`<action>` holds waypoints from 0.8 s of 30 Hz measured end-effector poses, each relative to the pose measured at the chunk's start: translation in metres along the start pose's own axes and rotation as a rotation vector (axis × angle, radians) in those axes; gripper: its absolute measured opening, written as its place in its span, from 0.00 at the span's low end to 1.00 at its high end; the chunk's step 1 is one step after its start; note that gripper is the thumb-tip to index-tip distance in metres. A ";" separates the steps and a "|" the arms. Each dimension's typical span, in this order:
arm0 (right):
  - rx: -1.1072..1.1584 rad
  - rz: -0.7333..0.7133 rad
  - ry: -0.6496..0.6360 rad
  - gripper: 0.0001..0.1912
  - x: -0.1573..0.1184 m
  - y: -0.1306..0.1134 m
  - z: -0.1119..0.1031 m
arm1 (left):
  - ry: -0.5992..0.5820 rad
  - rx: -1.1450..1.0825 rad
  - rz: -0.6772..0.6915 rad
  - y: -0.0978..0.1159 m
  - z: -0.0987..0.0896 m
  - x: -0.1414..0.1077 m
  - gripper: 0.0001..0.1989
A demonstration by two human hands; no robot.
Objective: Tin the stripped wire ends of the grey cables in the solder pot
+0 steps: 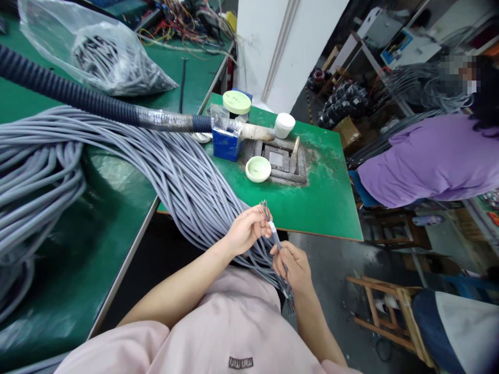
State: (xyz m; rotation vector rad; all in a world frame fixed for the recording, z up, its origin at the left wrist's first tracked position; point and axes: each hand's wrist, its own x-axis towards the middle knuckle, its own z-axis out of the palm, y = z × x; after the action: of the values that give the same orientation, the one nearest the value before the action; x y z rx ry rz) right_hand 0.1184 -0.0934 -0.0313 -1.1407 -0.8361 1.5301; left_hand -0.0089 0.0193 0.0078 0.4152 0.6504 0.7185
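A grey cable (276, 239) is gripped by my right hand (293, 265), its fingers wrapped around the sheath. The cable's stripped end shows thin coloured wires (265, 209) fanned out above a white band. My left hand (248, 228) is closed at that end, with fingertips pinched at the wires beside the white band. Below my right hand, more cable ends with bare coloured wires hang down near my lap. A thick bundle of grey cables (195, 179) runs from the left table across to my lap, passing behind my left forearm.
On the green board (327, 208) stand a solder pot (278, 158) with a scraper (294, 153), an open pale tub (258, 169), a white jar (284, 125) and a blue box (226, 143) holding a ribbed hose (97, 104). A person in purple (436, 156) works at right, near a wooden stool (390, 311).
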 end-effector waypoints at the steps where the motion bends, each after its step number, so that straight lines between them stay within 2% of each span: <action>1: -0.008 -0.005 0.002 0.17 0.000 0.001 -0.001 | -0.013 -0.031 -0.026 -0.001 0.000 0.000 0.08; 4: -0.076 -0.009 0.023 0.16 -0.001 -0.004 -0.003 | -0.020 -0.060 -0.050 -0.003 0.000 0.000 0.08; 7: -0.182 0.026 0.064 0.12 -0.002 -0.022 -0.006 | 0.037 0.038 0.018 -0.007 0.002 -0.001 0.08; 9: -0.257 0.031 0.072 0.14 -0.002 -0.038 -0.009 | 0.062 0.148 0.085 -0.011 0.003 -0.002 0.09; 12: -0.437 -0.047 0.051 0.22 0.003 -0.060 -0.011 | 0.062 0.316 0.182 -0.016 0.006 -0.005 0.10; 14: -0.584 -0.126 0.050 0.22 0.008 -0.069 -0.009 | 0.054 0.380 0.216 -0.017 0.009 -0.007 0.11; 18: -0.698 -0.230 0.074 0.19 0.020 -0.070 0.000 | 0.061 0.365 0.228 -0.019 0.013 -0.009 0.11; 24: -0.533 -0.286 0.148 0.14 0.031 -0.055 0.004 | 0.082 0.126 0.099 -0.024 0.012 -0.007 0.10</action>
State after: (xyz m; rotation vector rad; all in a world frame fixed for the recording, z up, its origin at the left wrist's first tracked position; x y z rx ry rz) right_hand 0.1301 -0.0492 0.0126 -1.4198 -1.2879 0.9978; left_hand 0.0068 -0.0041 0.0059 0.5386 0.7592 0.7941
